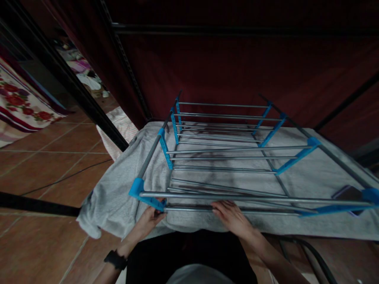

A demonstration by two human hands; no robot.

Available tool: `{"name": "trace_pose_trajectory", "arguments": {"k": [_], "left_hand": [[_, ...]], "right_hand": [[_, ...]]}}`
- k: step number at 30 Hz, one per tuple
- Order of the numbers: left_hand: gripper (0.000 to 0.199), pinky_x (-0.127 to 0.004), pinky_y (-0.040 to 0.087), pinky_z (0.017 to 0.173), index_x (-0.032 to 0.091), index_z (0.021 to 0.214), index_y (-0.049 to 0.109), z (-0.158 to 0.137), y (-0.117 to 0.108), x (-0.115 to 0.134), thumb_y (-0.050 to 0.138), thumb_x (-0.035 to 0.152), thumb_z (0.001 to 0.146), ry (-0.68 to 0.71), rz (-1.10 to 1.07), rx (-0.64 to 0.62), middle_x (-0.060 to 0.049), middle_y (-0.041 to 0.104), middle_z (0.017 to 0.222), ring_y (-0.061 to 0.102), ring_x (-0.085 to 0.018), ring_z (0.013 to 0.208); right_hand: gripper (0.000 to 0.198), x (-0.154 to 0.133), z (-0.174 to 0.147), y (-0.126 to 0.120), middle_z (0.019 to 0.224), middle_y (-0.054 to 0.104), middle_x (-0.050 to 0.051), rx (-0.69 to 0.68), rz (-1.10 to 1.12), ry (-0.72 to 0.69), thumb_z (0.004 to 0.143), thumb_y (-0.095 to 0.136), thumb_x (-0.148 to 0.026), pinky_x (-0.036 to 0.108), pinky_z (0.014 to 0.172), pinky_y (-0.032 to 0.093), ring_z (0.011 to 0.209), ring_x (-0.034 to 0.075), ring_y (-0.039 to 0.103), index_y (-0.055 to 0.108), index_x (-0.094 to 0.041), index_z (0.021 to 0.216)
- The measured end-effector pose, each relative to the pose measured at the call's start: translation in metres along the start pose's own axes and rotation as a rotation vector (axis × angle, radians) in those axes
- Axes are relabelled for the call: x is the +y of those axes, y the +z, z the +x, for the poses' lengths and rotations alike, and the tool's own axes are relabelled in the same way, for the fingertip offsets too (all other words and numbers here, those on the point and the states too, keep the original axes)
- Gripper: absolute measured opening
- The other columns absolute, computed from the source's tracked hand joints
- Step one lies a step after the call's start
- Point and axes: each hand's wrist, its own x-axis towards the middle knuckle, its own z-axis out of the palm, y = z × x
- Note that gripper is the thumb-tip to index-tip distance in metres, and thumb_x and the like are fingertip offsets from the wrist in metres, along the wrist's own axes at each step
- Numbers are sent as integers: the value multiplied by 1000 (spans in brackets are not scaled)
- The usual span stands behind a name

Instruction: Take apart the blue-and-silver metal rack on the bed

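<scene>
A metal rack (237,150) with blue plastic brackets is lying on a gray blanket (109,213), directly in front of the person. The left hand (151,219) is grasping the lower end of the rack's near-left bracket (151,202), its fingers and thumb closing around the spot where a rod is meeting the plastic. The right hand (233,219) is grasping that same lower rod (189,209) farther along the rack's near side, its fingers curling over the metal. Above both hands, the rack's near top rod (251,198) is running across to the far-right bracket. Two thinner rods are slanting across the rack's near section, just behind the top rod.

A dark flat object (348,193) is resting by the rack's near-right corner; what it is, I cannot tell. Behind the rack, a dark red curtain (222,67) is hanging. Well to the left of the rack, a flowered cloth (17,98) is hanging over the tiled floor (65,165). A black band (116,260) is circling the left wrist.
</scene>
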Motion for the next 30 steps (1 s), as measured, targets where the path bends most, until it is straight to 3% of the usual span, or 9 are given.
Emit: {"name": "trace_pose_trajectory", "arguments": {"k": [3,6,10,14,16,19,21,24,30], "left_hand": [[48,-49,50,106,19,119,71,2,-21,11,68,46,79,-106,-94,-97,-11,73,121,66,-32,115],[51,-49,47,111,22,117,72,17,-36,18,72,51,75,-152,-177,-41,-11,72,125,61,-34,125],[64,-45,59,89,19,119,69,58,-33,19,78,53,66,-200,-353,97,-13,74,111,70,-31,99],[73,-38,57,80,16,125,65,105,-18,24,78,55,64,-145,-286,237,-11,71,109,68,-25,91],[68,-37,54,78,15,120,66,125,-11,31,75,54,66,-121,-216,255,-11,70,108,67,-26,93],[45,-35,51,74,16,99,68,145,-2,40,70,51,71,-53,-127,203,-9,70,92,64,-24,84],[33,-35,49,71,17,87,66,153,2,41,65,48,75,3,-56,171,-6,68,81,60,-22,75],[25,-36,49,75,19,79,63,160,5,36,60,44,78,41,42,231,-5,65,77,58,-22,72],[17,-38,51,81,20,81,63,168,4,29,56,35,77,55,68,254,-6,68,81,63,-25,84]], "right_hand": [[32,6,4,-11,108,76,7,44,25,85,103,40,-25,39,92,55,101,23,71,70,-26,111],[30,3,11,-27,108,75,4,41,233,148,100,41,-24,36,92,56,100,22,71,69,-28,110],[27,-6,28,-47,90,74,1,-121,545,208,100,43,-29,25,63,54,71,16,68,68,-28,110],[27,6,63,-55,105,70,7,87,366,58,100,44,-27,31,84,55,94,19,67,69,-23,111],[30,18,85,-54,118,67,9,95,199,-1,100,43,-23,36,99,51,110,21,63,65,-21,121],[38,34,118,-45,138,58,13,38,-64,52,98,47,-20,43,111,42,127,25,53,58,-18,135],[44,41,138,-34,142,56,15,-28,-168,102,96,52,-18,46,112,40,130,29,51,56,-15,139],[48,47,160,-21,138,58,16,-122,-230,124,92,59,-19,44,109,41,126,30,54,55,-14,139],[27,61,178,-20,120,68,16,-239,-243,108,94,59,-21,36,99,48,113,27,64,66,-12,118]]}}
